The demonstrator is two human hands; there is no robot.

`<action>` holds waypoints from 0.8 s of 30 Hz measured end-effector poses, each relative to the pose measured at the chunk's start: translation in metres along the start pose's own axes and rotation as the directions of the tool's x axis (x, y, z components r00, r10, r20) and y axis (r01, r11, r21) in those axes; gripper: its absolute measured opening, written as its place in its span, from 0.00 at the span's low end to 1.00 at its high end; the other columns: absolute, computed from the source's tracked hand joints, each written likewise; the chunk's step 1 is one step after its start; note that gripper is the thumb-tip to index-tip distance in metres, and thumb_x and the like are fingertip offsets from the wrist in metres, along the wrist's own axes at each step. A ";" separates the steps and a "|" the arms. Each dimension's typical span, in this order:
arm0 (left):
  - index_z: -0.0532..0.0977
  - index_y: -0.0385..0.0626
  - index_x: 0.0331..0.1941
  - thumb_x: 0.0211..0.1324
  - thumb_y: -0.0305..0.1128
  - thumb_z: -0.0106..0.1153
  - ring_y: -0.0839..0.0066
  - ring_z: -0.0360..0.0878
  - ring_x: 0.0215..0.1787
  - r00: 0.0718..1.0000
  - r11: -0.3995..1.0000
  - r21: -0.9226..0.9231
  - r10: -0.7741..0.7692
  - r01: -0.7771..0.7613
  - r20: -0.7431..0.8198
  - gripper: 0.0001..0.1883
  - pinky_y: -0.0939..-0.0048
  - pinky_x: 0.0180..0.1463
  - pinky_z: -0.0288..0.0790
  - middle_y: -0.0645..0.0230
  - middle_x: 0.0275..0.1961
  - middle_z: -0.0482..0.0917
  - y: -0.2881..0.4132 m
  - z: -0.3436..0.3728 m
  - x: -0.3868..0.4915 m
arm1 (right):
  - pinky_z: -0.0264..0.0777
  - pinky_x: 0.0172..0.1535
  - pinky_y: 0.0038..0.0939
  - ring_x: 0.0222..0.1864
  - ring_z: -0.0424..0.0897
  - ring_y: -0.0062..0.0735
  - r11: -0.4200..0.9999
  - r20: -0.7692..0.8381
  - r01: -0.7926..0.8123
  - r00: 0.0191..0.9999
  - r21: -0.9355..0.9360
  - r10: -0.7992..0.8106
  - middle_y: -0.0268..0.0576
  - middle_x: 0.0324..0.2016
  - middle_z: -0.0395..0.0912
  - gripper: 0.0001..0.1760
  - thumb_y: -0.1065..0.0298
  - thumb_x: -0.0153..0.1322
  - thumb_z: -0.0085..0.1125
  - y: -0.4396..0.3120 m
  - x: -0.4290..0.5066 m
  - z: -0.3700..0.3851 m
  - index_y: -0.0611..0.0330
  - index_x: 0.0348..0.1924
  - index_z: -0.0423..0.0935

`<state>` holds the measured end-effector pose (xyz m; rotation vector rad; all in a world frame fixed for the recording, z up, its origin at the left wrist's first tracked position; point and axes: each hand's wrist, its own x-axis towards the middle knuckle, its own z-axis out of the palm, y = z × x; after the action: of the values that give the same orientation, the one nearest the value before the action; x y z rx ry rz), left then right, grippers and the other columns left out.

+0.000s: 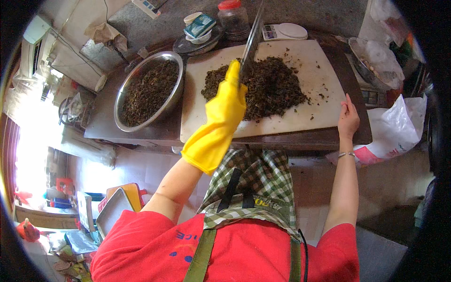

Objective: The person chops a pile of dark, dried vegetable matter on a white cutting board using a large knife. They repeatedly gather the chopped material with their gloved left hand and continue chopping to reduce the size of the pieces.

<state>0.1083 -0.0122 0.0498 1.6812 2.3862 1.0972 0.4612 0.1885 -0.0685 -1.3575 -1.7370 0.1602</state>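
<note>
My left hand (227,102), in a yellow rubber glove, grips a large knife or cleaver (252,42). Its blade is raised and seen nearly edge-on; the handle is mostly hidden by the glove. Beneath and beside it, a heap of dark chopped leafy food (275,88) lies on a big pale cutting board (317,116), with small bits scattered to the right. My bare right hand (348,118) rests at the board's right edge, fingers together and pointing away from me. A steel basin (119,116) holding similar dark chopped food stands left of the board.
Behind the board are a white kitchen scale (293,31), a clear jar with a red lid (233,19) and a dark round lid bearing a bowl and a green packet (200,26). A bowl with plastic bags (382,65) sits at the right. The dark table's front edge (303,144) lies before me.
</note>
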 end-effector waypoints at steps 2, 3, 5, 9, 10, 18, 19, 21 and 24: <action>0.60 0.67 0.77 0.67 0.34 0.60 0.43 0.81 0.60 0.926 0.986 0.100 -0.160 0.133 0.342 0.37 0.51 0.63 0.73 0.48 0.64 0.79 0.004 0.006 0.002 | 0.81 0.49 0.38 0.47 0.88 0.37 1.000 0.000 0.006 1.000 0.007 -0.006 0.43 0.48 0.88 0.22 0.67 0.79 0.56 0.000 -0.001 0.000 0.49 0.66 0.79; 0.60 0.70 0.76 0.66 0.36 0.61 0.43 0.84 0.54 0.938 0.980 0.139 -0.179 0.143 0.298 0.36 0.50 0.56 0.77 0.47 0.59 0.82 0.003 0.007 0.003 | 0.81 0.49 0.37 0.48 0.88 0.37 1.000 0.004 0.010 1.000 0.006 -0.010 0.43 0.48 0.88 0.21 0.67 0.79 0.56 0.001 -0.002 0.001 0.49 0.66 0.79; 0.61 0.72 0.75 0.67 0.37 0.62 0.47 0.87 0.46 0.976 0.983 0.084 -0.173 0.163 0.132 0.35 0.52 0.49 0.79 0.48 0.51 0.86 0.001 0.006 0.010 | 0.81 0.49 0.37 0.48 0.88 0.37 1.000 0.000 -0.001 1.000 0.007 0.001 0.43 0.48 0.88 0.21 0.67 0.79 0.56 0.001 -0.002 0.001 0.49 0.65 0.80; 0.61 0.66 0.76 0.69 0.35 0.61 0.55 0.88 0.42 0.984 0.998 -0.046 0.036 -0.044 -0.175 0.34 0.57 0.45 0.79 0.56 0.49 0.88 0.004 0.007 0.017 | 0.80 0.47 0.38 0.42 0.87 0.39 1.000 -0.011 0.020 1.000 0.017 -0.020 0.42 0.45 0.88 0.20 0.68 0.78 0.57 0.001 -0.001 0.002 0.50 0.64 0.81; 0.61 0.65 0.77 0.68 0.34 0.61 0.53 0.88 0.44 0.991 0.999 -0.030 0.031 -0.035 -0.127 0.35 0.56 0.47 0.79 0.57 0.52 0.87 0.007 0.009 0.016 | 0.80 0.46 0.38 0.41 0.87 0.40 0.999 -0.030 0.038 0.999 0.035 -0.037 0.42 0.44 0.88 0.20 0.68 0.78 0.57 0.001 -0.001 0.003 0.50 0.64 0.81; 0.60 0.70 0.76 0.68 0.35 0.61 0.47 0.87 0.44 0.999 1.000 -0.026 -0.004 0.005 0.039 0.35 0.52 0.47 0.79 0.50 0.47 0.87 0.012 0.017 0.024 | 0.80 0.45 0.36 0.40 0.87 0.38 0.993 -0.046 0.037 0.998 0.112 -0.032 0.43 0.44 0.88 0.21 0.69 0.80 0.55 0.000 -0.002 0.003 0.50 0.66 0.79; 0.60 0.69 0.76 0.68 0.35 0.61 0.48 0.87 0.43 1.000 0.998 -0.062 -0.006 0.006 0.000 0.35 0.52 0.46 0.79 0.50 0.48 0.87 0.010 0.015 0.026 | 0.80 0.45 0.36 0.41 0.87 0.38 0.997 -0.046 0.036 0.998 0.072 -0.033 0.43 0.43 0.88 0.21 0.69 0.79 0.55 -0.001 -0.002 0.003 0.50 0.66 0.79; 0.59 0.67 0.77 0.67 0.34 0.61 0.47 0.87 0.44 0.998 0.998 0.009 0.064 -0.064 -0.010 0.37 0.51 0.47 0.79 0.49 0.51 0.86 0.014 0.020 0.026 | 0.80 0.45 0.36 0.41 0.87 0.39 0.997 -0.020 0.008 1.000 0.083 -0.006 0.43 0.43 0.88 0.22 0.70 0.79 0.55 -0.002 -0.001 0.003 0.50 0.66 0.79; 0.59 0.68 0.77 0.64 0.34 0.61 0.46 0.87 0.43 0.942 0.983 0.181 -0.089 0.030 0.323 0.38 0.50 0.48 0.79 0.49 0.50 0.86 0.020 0.023 0.026 | 0.80 0.45 0.37 0.40 0.87 0.40 0.997 -0.053 0.062 0.997 0.052 -0.059 0.43 0.42 0.88 0.22 0.72 0.78 0.55 -0.002 -0.001 0.003 0.51 0.65 0.79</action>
<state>0.1233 0.0252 0.0530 1.6698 2.3493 0.5553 0.4581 0.1885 -0.0694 -1.2579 -1.7171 0.1364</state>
